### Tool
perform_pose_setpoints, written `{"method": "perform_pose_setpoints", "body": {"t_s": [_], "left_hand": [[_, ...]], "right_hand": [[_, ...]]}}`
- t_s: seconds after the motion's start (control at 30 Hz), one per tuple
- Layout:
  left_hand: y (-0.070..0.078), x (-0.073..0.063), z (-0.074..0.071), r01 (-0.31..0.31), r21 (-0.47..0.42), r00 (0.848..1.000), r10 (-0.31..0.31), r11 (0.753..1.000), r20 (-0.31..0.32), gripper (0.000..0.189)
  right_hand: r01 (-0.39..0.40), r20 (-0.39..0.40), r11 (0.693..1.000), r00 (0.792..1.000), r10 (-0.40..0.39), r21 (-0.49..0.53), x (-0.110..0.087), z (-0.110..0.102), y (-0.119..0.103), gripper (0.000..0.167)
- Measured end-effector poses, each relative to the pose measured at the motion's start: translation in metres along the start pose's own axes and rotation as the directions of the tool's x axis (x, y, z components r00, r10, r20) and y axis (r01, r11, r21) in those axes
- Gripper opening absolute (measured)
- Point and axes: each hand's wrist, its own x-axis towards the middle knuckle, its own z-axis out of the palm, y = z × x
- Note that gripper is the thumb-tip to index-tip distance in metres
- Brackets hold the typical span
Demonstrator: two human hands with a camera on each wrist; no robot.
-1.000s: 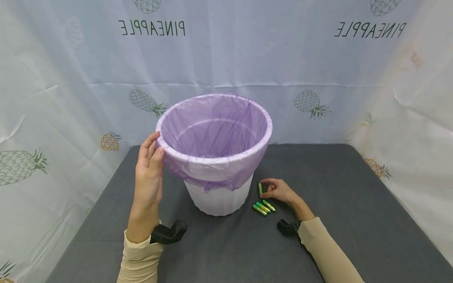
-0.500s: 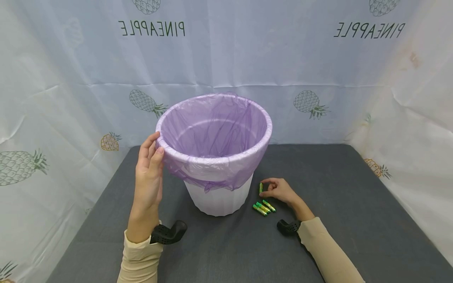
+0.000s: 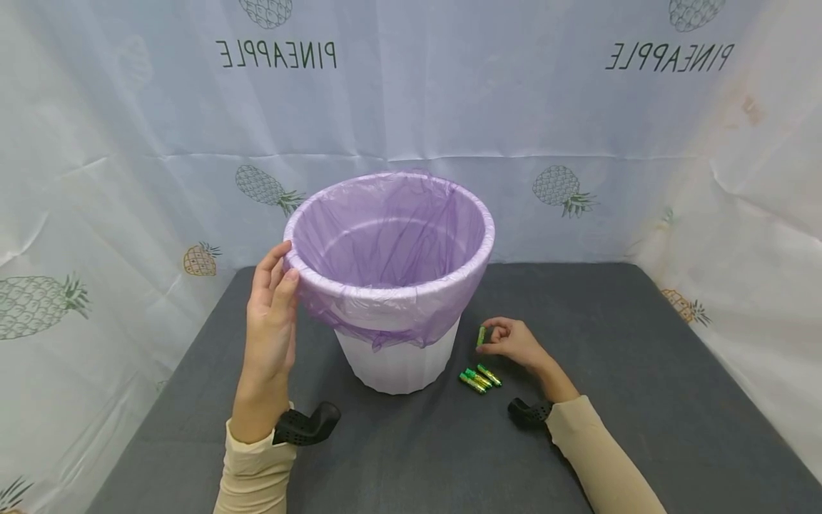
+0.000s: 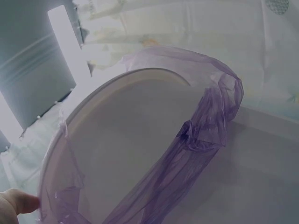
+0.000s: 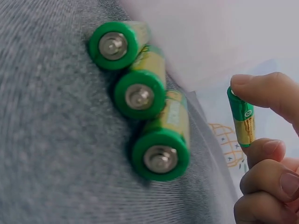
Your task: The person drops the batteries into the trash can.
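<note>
A white bin (image 3: 398, 364) with a purple bag (image 3: 385, 243) folded over its rim stands on the dark table. My left hand (image 3: 270, 321) rests against the rim's left side; in the left wrist view a fingertip (image 4: 29, 203) touches it from outside. Right of the bin, my right hand (image 3: 516, 344) pinches a green-and-gold battery (image 5: 244, 119) by its two ends, between thumb and index finger. The other fingers are curled into the palm. Three similar batteries (image 3: 478, 380) lie side by side on the table just in front of that hand.
The dark grey tabletop (image 3: 411, 464) runs in front of the bin and to both sides. A pale curtain (image 3: 488, 93) with printed pineapples hangs behind and along both sides. A black wrist mount (image 3: 307, 425) sits on the left wrist, another (image 3: 528, 412) on the right.
My right hand has shifted slightly up and to the right in the head view, carrying the pinched battery. The left hand stays at the rim, and the three batteries lie as before.
</note>
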Motion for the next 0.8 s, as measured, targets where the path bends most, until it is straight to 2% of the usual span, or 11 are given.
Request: {"method": "perform_pose_setpoints", "body": {"t_s": [0.3, 0.8], "left_hand": [[0.002, -0.001, 0.001, 0.008, 0.003, 1.000, -0.008, 1.000, -0.002, 0.037], [0.003, -0.001, 0.001, 0.012, 0.014, 1.000, -0.012, 1.000, -0.007, 0.038]], "right_hand": [[0.048, -0.041, 0.998, 0.998, -0.046, 0.048, -0.004, -0.009, -0.013, 0.053], [0.079, -0.086, 0.997, 0.993, -0.076, 0.021, -0.014, -0.021, -0.038, 0.054]]}}
